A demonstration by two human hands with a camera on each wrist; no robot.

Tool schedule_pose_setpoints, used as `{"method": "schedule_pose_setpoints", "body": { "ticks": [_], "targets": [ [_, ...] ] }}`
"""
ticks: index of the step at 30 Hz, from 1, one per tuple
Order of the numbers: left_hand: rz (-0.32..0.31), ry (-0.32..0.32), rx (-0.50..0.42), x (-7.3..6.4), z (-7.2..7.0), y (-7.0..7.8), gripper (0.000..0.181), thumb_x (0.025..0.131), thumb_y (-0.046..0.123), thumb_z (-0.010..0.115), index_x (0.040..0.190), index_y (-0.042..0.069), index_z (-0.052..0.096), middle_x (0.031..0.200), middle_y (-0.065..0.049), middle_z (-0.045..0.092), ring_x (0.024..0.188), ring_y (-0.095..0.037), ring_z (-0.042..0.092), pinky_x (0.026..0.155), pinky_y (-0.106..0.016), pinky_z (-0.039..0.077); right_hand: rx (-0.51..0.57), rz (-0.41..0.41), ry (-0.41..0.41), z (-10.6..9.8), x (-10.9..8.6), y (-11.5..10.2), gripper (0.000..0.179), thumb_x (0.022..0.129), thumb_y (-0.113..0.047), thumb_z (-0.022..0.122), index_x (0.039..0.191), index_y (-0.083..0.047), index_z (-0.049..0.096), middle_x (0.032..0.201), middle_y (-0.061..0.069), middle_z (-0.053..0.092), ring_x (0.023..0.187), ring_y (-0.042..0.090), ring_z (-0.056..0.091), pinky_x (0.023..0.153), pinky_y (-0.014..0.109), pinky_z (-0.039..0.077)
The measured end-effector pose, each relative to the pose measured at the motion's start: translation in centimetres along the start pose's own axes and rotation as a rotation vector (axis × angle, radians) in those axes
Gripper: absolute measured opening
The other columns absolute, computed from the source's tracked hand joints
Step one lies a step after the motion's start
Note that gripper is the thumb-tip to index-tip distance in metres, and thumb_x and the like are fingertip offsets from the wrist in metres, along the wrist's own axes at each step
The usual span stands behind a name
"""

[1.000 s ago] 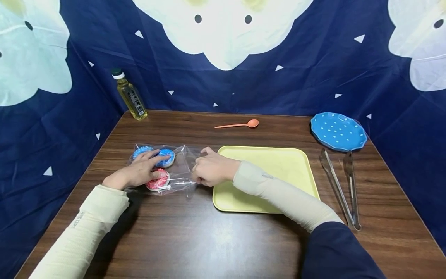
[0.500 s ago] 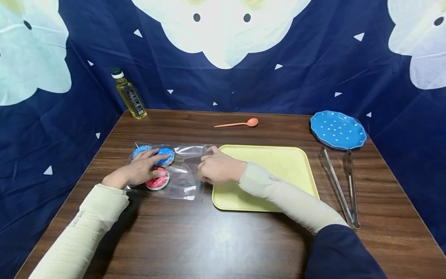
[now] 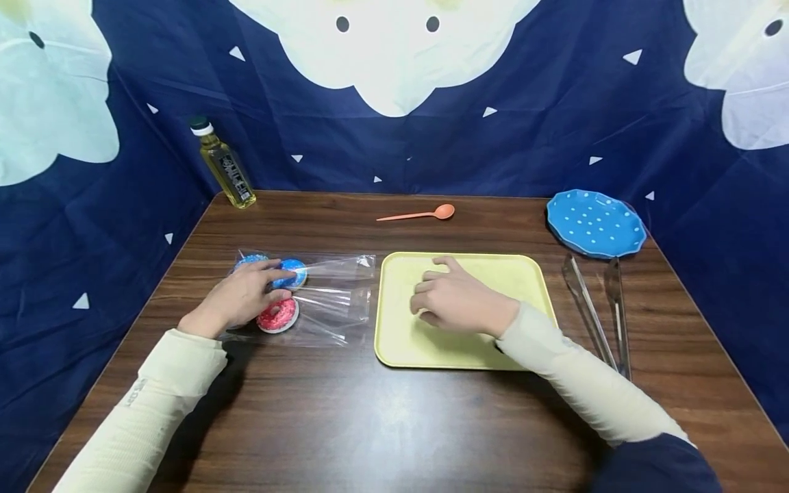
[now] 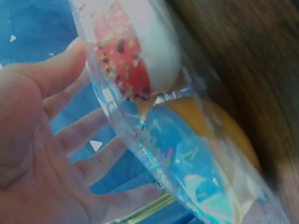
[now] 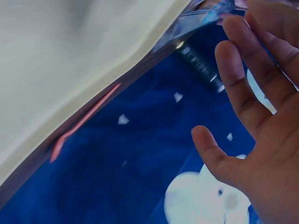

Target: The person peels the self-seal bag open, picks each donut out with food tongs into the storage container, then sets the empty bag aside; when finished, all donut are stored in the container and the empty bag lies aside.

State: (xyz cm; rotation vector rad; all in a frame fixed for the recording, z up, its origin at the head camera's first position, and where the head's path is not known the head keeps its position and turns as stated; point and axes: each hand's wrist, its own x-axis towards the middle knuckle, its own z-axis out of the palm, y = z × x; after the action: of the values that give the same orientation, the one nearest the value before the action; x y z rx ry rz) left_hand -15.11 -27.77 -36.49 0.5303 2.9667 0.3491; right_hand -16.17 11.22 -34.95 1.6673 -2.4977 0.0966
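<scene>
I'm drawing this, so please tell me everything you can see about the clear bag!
The clear bag looks like thin, shiny plastic with wrinkles. It lies on the brown table, just left of the yellow tray. Its left part holds at least two blue donuts and a red one; its right part looks flat and empty. The left hand rests on the donut end. I can't tell whether the bag is open.

Cloth-screened tabletop station; wider premises cannot be determined.
Navy cloth (image 3: 407,157) printed with white shapes hangs behind and at both sides of a wood-grain table (image 3: 308,418); bottle (image 3: 228,171), orange spoon (image 3: 444,211), yellow tray (image 3: 394,342), metal tongs (image 3: 593,311) and blue dotted plate (image 3: 594,222) are kitchen-type wares.
</scene>
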Motion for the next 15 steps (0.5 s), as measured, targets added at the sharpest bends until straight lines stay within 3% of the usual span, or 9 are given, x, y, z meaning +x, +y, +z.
{"method": "schedule_pose_setpoints", "body": {
  "ticks": [3,8,15],
  "targets": [
    [0.033,0.044,0.041,0.0,0.1,0.2,0.042,0.097,0.026,0.07,0.134,0.007,0.066,0.142,-0.026,0.052,0.13,-0.051,0.045,0.106,-0.065,0.034,0.023,0.051,0.014,-0.3,-2.7,0.4,0.013,0.083,-0.014,0.081,0.089,-0.021,0.073,0.088,-0.011,0.068,0.089,0.016,0.06,0.104,0.061,0.034],
    [0.131,0.103,0.017,0.3,0.4,0.1,0.032,0.093,0.013,0.074,0.123,0.001,0.071,0.131,-0.025,0.061,0.123,-0.046,0.054,0.102,-0.059,0.042,0.033,0.145,0.046,-0.6,-7.1,0.7,0.015,0.082,-0.016,0.084,0.092,-0.019,0.074,0.09,-0.01,0.07,0.091,0.016,0.063,0.1,0.061,0.038],
    [0.046,0.145,0.01,0.3,0.6,-0.5,0.017,0.093,0.009,0.072,0.109,0.004,0.077,0.114,-0.014,0.069,0.112,-0.036,0.063,0.093,-0.055,0.05,0.08,0.316,0.073,-1.4,-12.2,0.9,0.017,0.079,-0.01,0.085,0.093,-0.015,0.076,0.092,-0.008,0.071,0.09,0.017,0.066,0.098,0.06,0.039]
  ]
}}
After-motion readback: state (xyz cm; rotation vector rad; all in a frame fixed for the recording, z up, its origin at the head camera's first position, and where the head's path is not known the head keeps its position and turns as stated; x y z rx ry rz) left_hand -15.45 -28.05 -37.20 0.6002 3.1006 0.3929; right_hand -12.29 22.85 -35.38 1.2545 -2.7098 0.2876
